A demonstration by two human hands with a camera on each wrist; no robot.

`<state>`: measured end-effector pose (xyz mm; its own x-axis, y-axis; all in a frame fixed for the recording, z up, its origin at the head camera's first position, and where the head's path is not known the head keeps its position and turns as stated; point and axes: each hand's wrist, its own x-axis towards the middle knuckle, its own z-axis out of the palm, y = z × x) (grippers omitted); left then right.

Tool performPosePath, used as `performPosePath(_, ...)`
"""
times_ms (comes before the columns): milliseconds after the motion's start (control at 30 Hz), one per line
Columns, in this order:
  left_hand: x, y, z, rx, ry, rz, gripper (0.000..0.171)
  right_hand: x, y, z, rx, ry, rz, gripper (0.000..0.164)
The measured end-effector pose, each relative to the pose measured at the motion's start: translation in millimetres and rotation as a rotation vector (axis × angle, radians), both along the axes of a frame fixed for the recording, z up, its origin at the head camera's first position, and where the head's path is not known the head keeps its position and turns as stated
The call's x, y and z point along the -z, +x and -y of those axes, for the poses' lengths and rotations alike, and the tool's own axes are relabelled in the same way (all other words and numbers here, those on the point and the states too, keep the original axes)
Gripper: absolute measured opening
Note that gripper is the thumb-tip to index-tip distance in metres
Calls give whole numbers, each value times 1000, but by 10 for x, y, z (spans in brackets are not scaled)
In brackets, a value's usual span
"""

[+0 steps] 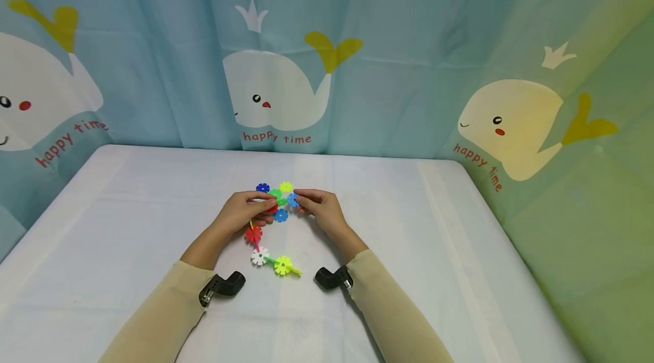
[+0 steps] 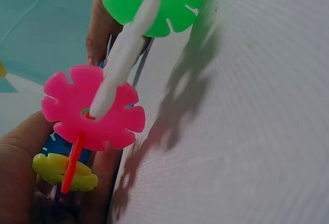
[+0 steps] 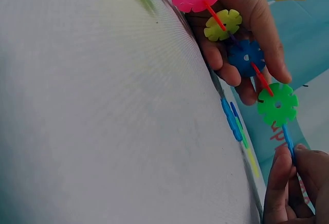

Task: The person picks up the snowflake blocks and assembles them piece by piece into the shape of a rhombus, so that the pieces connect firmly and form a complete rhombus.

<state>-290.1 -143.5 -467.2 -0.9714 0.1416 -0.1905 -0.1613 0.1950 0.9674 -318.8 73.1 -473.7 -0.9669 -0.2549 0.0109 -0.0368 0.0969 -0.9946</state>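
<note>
Left hand [image 1: 248, 209] gripping the chain [image 1: 260, 255] of slotted discs, fingers curled round it near its upper end. Right hand [image 1: 322, 209] pinching a blue disc [image 3: 289, 144] between thumb and fingers. That disc meets the rim of a green disc [image 3: 277, 105], which sits between the two hands, held up off the tabletop [image 1: 388, 226]. Can't tell how deep the slot engagement is.

Order from right hand into left: blue, green, red disc [image 3: 262, 79], second blue disc [image 3: 247, 58] at the left hand's fingers, a dark edge-on one, yellow disc [image 3: 223, 25]. Neighbours sit roughly crosswise to each other.

Rest of chain drops from left hand toward the person: red, pink disc [image 2: 93, 107], white, green, yellow. It bends right, tail end between the wrists. Can't tell if the tail touches down.

Loose discs: dark blue [image 1: 263, 187] just beyond left fingertips, yellow [image 1: 286, 187] beyond the gap between hands, light blue [image 1: 280, 215] in the gap, nearer the person.

Beige sleeves [image 1: 158, 312] on both arms, black wrist mount [image 1: 228, 284] by each cuff. Whale-print curtain [image 1: 409, 67] past the hands, behind the tabletop.
</note>
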Motion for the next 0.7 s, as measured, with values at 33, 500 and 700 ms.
performPosePath(33,-5,0,-2,-2,0,5,45,-5,4,0,-1,4,0,26)
performPosePath(500,5,-5,-2,-24,40,35,42,-86,25,-36,-81,95,-18,28)
performPosePath(700,2,8,-11,-25,20,2,42,-17,21,-10,-55,90,-55,24)
